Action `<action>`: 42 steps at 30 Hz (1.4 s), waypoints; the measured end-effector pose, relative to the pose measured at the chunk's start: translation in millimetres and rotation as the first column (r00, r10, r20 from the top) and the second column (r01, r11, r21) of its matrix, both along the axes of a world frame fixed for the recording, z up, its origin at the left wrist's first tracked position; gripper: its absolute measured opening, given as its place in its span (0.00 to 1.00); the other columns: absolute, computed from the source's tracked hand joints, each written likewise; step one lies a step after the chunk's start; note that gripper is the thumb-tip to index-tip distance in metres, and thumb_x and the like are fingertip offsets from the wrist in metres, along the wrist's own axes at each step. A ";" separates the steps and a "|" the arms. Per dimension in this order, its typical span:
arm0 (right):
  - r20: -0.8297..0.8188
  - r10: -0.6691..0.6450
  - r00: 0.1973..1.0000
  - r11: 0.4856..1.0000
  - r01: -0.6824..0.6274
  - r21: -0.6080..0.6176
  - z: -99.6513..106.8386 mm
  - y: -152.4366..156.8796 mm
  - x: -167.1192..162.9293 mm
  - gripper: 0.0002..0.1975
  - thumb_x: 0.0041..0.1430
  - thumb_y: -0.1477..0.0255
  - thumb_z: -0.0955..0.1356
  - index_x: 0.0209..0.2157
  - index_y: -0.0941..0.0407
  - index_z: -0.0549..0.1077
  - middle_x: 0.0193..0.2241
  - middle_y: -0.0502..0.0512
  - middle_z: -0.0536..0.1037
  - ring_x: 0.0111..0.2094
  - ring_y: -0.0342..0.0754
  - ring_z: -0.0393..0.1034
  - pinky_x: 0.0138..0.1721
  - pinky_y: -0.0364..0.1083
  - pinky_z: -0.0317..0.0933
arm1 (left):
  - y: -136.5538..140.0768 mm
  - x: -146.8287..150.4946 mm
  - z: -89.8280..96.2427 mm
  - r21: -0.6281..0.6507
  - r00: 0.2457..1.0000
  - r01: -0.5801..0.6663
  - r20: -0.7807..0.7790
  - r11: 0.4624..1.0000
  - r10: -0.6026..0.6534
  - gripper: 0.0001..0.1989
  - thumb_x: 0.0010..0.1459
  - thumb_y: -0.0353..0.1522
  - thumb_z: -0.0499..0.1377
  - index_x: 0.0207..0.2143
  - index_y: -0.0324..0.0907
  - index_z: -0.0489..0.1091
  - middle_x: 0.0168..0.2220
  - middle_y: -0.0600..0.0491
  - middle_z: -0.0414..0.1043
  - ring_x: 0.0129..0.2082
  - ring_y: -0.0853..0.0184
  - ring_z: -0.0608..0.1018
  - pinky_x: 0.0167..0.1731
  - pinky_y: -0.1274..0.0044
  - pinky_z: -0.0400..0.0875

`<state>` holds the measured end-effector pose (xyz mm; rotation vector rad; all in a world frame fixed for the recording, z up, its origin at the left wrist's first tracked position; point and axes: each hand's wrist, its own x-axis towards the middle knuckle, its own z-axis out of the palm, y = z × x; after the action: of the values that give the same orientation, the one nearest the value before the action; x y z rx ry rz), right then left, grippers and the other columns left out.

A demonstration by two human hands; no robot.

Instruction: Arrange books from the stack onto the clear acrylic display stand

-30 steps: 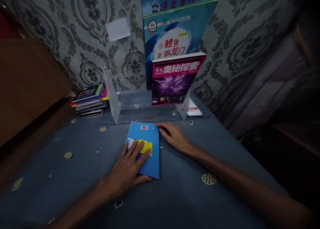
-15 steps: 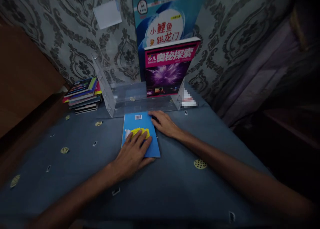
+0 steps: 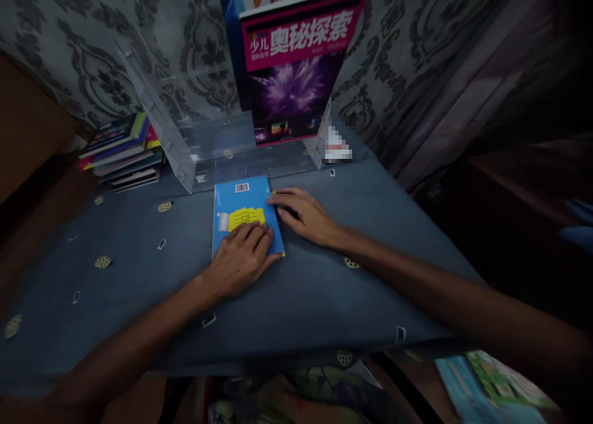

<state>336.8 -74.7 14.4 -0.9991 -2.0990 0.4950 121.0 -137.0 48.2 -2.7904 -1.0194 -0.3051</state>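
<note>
A blue book (image 3: 252, 195) with a barcode and a yellow patch lies flat on the cloth-covered table, in front of a clear plastic stand (image 3: 217, 173). My left hand (image 3: 243, 251) rests on the book's near part, fingers stretched out over the lower edge of the yellow patch. At the book's right edge is my right hand (image 3: 306, 215), its fingers extended, thumb apart and fingertips at the cover's side. A magenta and purple book (image 3: 296, 84) stands upright in the stand, with a taller blue book (image 3: 236, 59) behind it, partly covered.
A pile of books (image 3: 125, 155) lies left of the stand. A pixelated white item (image 3: 337, 146) is by the stand's right side. Patterned wallpaper (image 3: 102, 59) rises behind the table (image 3: 152, 313). Below the front edge, a colourful book or sheet (image 3: 491, 387) shows at lower right.
The view has tilted down, showing the table's front edge and the area beneath. My left hand has slid toward the book's near edge; my right hand has moved down from its far right corner.
</note>
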 end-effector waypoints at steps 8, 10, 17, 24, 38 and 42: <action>-0.157 0.107 0.982 0.988 -0.123 -0.091 19.8 -51.4 3.5 0.16 0.68 0.73 0.63 0.50 0.52 0.78 0.38 0.56 0.81 0.40 0.49 0.76 0.41 0.49 0.71 | -1.3 2.8 2.1 0.014 0.999 -0.022 -0.032 1.000 0.023 0.18 0.72 0.37 0.50 0.52 0.36 0.74 0.55 0.40 0.76 0.56 0.55 0.76 0.55 0.63 0.73; -0.187 0.111 0.976 0.985 -0.133 -0.107 21.8 -51.4 3.7 0.15 0.67 0.73 0.63 0.49 0.52 0.78 0.38 0.55 0.81 0.39 0.49 0.76 0.41 0.48 0.71 | -1.5 3.2 2.2 0.008 0.998 -0.031 -0.046 0.999 0.032 0.18 0.72 0.36 0.49 0.51 0.37 0.75 0.54 0.42 0.76 0.56 0.56 0.76 0.55 0.63 0.73; -0.246 0.154 0.957 0.978 -0.183 -0.099 24.6 -49.7 5.0 0.14 0.67 0.74 0.64 0.47 0.53 0.79 0.36 0.54 0.81 0.37 0.47 0.76 0.40 0.47 0.70 | -0.2 1.0 -0.4 0.053 1.000 0.010 -0.013 0.999 -0.010 0.19 0.72 0.34 0.48 0.51 0.35 0.75 0.51 0.40 0.78 0.55 0.55 0.77 0.53 0.63 0.75; -0.250 0.215 0.944 0.972 -0.231 -0.034 26.4 -52.5 6.8 0.13 0.67 0.75 0.64 0.47 0.55 0.78 0.34 0.55 0.81 0.36 0.46 0.76 0.39 0.45 0.70 | 0.4 -0.3 -5.6 0.169 0.997 0.071 0.027 0.983 -0.077 0.16 0.71 0.35 0.52 0.46 0.34 0.77 0.49 0.39 0.79 0.52 0.54 0.78 0.50 0.64 0.76; -0.045 0.276 0.960 0.953 -0.267 0.139 17.4 -51.2 6.1 0.13 0.68 0.75 0.64 0.50 0.55 0.77 0.34 0.54 0.80 0.37 0.47 0.74 0.40 0.47 0.70 | -1.3 -1.4 -4.3 0.117 0.997 0.052 0.046 0.992 -0.058 0.20 0.71 0.41 0.52 0.49 0.34 0.74 0.52 0.39 0.77 0.54 0.54 0.77 0.52 0.63 0.75; -0.054 0.271 0.961 0.957 -0.263 0.127 21.6 -51.7 6.6 0.14 0.68 0.75 0.64 0.50 0.55 0.78 0.34 0.54 0.80 0.36 0.46 0.74 0.39 0.46 0.71 | 0.7 -6.0 2.9 0.014 0.994 0.061 0.093 0.998 -0.062 0.21 0.70 0.42 0.52 0.53 0.35 0.72 0.53 0.41 0.76 0.54 0.54 0.76 0.53 0.63 0.74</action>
<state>343.4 -126.3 36.0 -0.6237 -2.1831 0.5235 115.0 -136.3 51.1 -2.8250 -0.9487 -0.4525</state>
